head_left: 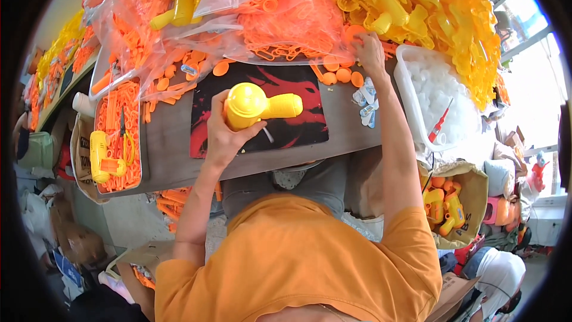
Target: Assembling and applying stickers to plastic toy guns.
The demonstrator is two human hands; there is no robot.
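My left hand (pixel 221 137) is wrapped round a yellow toy hair dryer (pixel 246 106), held above the black and red mat (pixel 202 113). Its round end faces up and its stubby ribbed part points right. Beyond the mat, at the far right of the table, my right hand (pixel 372 56) has its fingers bent against an orange disc (pixel 355 31) at the edge of the plastic bag. More orange discs (pixel 344 75) lie just left of that forearm. Small blue and white pieces (pixel 366 104) are scattered beside it.
A bag of orange parts (pixel 292 18) and a heap of yellow shells (pixel 429 18) fill the back. At left, a tray (pixel 142 161) holds orange strips, scissors and a yellow toy body. At right stands a white bin (pixel 407 92) with a red screwdriver (pixel 440 124), above a sack (pixel 473 220).
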